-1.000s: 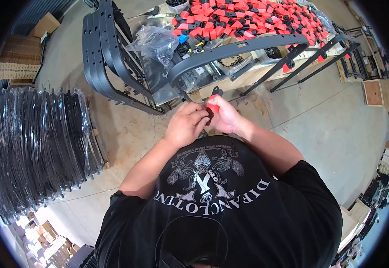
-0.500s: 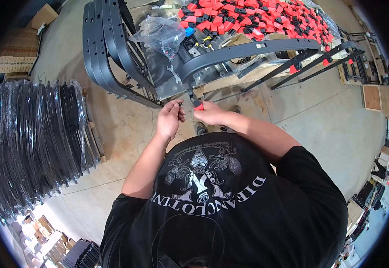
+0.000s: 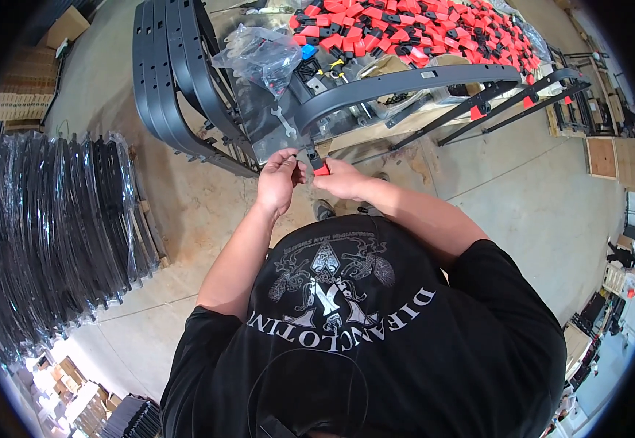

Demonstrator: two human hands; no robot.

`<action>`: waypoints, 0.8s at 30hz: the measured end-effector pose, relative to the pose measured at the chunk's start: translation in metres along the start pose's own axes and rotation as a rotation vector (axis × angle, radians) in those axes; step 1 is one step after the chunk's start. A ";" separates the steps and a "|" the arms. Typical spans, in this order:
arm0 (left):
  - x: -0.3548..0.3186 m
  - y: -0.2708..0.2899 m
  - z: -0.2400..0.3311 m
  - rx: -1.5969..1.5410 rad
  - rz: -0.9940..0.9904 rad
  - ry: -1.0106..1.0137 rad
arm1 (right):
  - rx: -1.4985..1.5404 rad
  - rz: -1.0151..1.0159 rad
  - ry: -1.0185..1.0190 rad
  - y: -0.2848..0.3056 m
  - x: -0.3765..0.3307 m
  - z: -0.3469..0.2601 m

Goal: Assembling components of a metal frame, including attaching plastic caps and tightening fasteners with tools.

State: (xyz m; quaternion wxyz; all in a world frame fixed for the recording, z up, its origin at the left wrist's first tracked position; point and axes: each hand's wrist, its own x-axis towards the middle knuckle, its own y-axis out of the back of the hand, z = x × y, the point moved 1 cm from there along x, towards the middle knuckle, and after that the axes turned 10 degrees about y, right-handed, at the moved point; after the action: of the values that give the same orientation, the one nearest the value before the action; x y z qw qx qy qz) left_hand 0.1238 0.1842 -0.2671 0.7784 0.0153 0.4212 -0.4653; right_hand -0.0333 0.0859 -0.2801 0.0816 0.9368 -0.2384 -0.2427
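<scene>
Left hand [image 3: 278,184] shifted closer, right hand [image 3: 341,180] gripping red piece [image 3: 322,169]

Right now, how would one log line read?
left hand: pinches small dark piece | right hand: holds red-and-black part at end of curved frame | wrench: lies on table

The right hand [image 3: 338,179] held a red-and-black piece [image 3: 322,170] at the near end of the curved dark frame [image 3: 405,79], while the left hand [image 3: 279,181], with bent fingers, was just beside it.
</scene>
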 end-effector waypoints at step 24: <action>-0.007 -0.008 -0.009 -0.090 0.089 -0.040 | 0.266 -0.062 0.007 0.006 -0.004 0.002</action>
State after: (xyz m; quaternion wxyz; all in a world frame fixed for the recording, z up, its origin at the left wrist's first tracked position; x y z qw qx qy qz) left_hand 0.1106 0.1883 -0.2646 0.8063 -0.0104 0.4252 -0.4111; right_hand -0.0390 0.0827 -0.2786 -0.0501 0.9471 -0.2392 -0.2080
